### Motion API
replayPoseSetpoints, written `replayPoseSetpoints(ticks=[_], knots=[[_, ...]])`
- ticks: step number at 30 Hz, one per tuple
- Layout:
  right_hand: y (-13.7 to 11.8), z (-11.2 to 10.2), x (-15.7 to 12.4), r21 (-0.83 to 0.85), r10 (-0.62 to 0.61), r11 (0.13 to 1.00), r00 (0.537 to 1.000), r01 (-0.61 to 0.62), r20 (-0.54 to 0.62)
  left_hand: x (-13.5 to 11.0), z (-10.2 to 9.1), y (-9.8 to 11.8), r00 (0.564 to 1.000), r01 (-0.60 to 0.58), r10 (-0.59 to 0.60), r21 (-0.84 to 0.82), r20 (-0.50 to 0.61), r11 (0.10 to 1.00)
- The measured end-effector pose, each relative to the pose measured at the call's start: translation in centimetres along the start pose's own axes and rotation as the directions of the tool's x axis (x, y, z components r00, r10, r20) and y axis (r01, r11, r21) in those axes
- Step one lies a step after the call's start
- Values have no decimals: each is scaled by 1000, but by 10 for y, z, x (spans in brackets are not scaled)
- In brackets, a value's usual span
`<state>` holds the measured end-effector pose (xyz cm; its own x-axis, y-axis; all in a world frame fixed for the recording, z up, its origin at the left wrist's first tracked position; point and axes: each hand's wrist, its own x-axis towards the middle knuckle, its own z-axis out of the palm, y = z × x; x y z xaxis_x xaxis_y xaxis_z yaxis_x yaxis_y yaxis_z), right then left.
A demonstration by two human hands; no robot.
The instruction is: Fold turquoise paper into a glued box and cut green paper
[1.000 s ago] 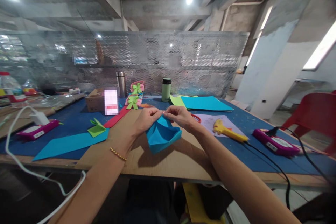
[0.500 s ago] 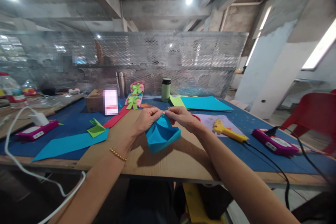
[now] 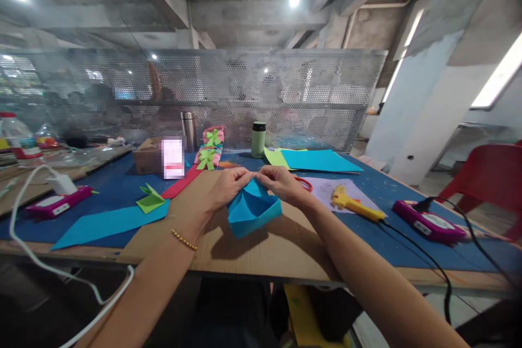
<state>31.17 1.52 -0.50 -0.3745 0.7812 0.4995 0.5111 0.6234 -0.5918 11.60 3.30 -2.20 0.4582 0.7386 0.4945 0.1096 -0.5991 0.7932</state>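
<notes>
A folded blue paper box (image 3: pixel 255 215) hangs tilted above a brown cardboard sheet (image 3: pixel 204 253), its hollow side facing me. At its top edge, my left hand (image 3: pixel 230 185) pinches the paper between thumb and fingers. My right hand (image 3: pixel 283 182) pinches the same edge, with both sets of fingertips close together. Behind my right hand shows part of a red ring-shaped handle (image 3: pixel 305 184); the rest of it is hidden. To the left, a small folded green paper piece (image 3: pixel 150 199) rests on a long blue paper strip (image 3: pixel 108 224).
A yellow glue gun (image 3: pixel 356 204) lies on lilac paper at right, its black cord running to a purple power strip (image 3: pixel 426 222). A green bottle (image 3: pixel 258 140), blue sheets (image 3: pixel 322 160), pink bow-trimmed items (image 3: pixel 207 155) and a cardboard box (image 3: pixel 147 157) stand further back.
Both hands keep their pinch on the blue paper box. Only a very slight shift of the view shows.
</notes>
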Motion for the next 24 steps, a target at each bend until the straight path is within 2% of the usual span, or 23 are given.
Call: replayPoseSetpoints(ticks=[6, 11, 15, 19, 24], knots=[[1, -2, 0, -26, -15, 1000, 1000, 15, 6, 0, 1, 3, 1000, 6, -5, -57, 21, 998], [3, 0, 0, 42, 2, 999, 1000, -3, 3, 1, 1, -1, 1000, 2, -1, -79, 8, 997], [1, 0, -1, 143, 38, 989, 997, -46, 63, 1, 1, -1, 1000, 11, -10, -90, 19, 996], [2, 0, -1, 214, 61, 974, 994, -79, 86, 2, 1, -1, 1000, -3, 4, -26, 14, 1000], [5, 2, 0, 183, 27, 982, 997, -40, 72, 2, 0, 4, 995, -82, 85, 73, -44, 994]])
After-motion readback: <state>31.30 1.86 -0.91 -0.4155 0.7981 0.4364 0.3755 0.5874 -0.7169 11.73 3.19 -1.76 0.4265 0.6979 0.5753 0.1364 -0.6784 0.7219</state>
